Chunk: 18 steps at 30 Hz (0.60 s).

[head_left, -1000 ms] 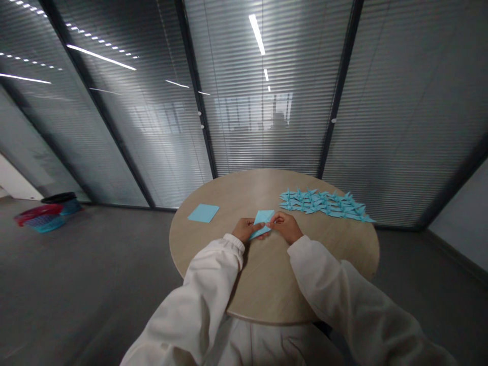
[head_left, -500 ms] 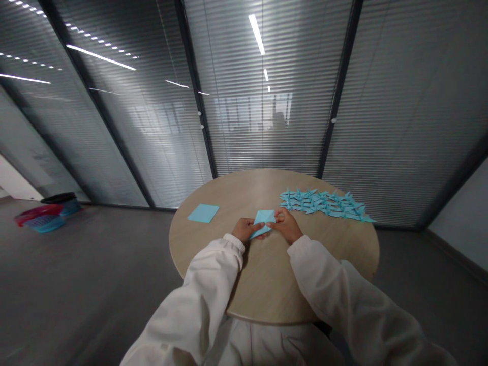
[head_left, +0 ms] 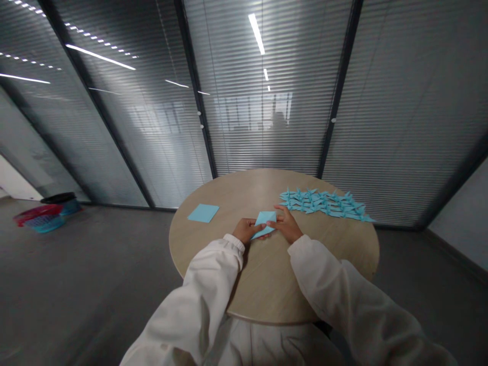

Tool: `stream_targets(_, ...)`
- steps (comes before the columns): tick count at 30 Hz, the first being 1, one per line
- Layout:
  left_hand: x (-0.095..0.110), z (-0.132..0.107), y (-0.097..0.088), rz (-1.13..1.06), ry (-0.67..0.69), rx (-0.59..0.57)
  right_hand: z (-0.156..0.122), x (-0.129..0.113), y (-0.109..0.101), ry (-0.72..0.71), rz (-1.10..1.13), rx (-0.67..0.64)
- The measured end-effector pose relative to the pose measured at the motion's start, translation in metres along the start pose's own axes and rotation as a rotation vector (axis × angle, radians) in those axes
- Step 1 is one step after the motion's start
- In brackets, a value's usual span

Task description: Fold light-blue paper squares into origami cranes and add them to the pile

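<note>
A light blue sheet of paper [head_left: 266,220] lies partly folded on the round wooden table [head_left: 267,284]. My left hand [head_left: 247,231] pinches its near left edge, fingers curled closed. My right hand [head_left: 288,225] holds its right side, thumb and fingers pressed on the paper near the upper corner. Both arms wear pale sleeves.
A flat square of blue paper [head_left: 203,213] lies at the table's left. Several folded blue paper cranes [head_left: 324,202] are spread in rows at the back right. Glass walls with blinds stand behind. Coloured baskets [head_left: 43,217] sit on the floor at far left.
My right hand has slid a little up along the paper's right edge, and the sheet has shifted slightly. The left hand has stayed in place.
</note>
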<state>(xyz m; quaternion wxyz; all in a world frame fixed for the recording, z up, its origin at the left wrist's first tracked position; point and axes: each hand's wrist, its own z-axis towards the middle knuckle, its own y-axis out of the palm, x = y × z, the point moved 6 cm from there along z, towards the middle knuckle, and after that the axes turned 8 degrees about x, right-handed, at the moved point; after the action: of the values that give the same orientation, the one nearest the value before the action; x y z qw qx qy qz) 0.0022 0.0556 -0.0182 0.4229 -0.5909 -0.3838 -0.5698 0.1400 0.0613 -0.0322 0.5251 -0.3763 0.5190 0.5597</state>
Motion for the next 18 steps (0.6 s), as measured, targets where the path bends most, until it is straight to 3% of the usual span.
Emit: stream_targets(18, -0.012, 0.006, -0.007, -0.152, -0.074, 0.043, 0.007, -0.011, -0.020, -0.131, 0.044, 0.175)
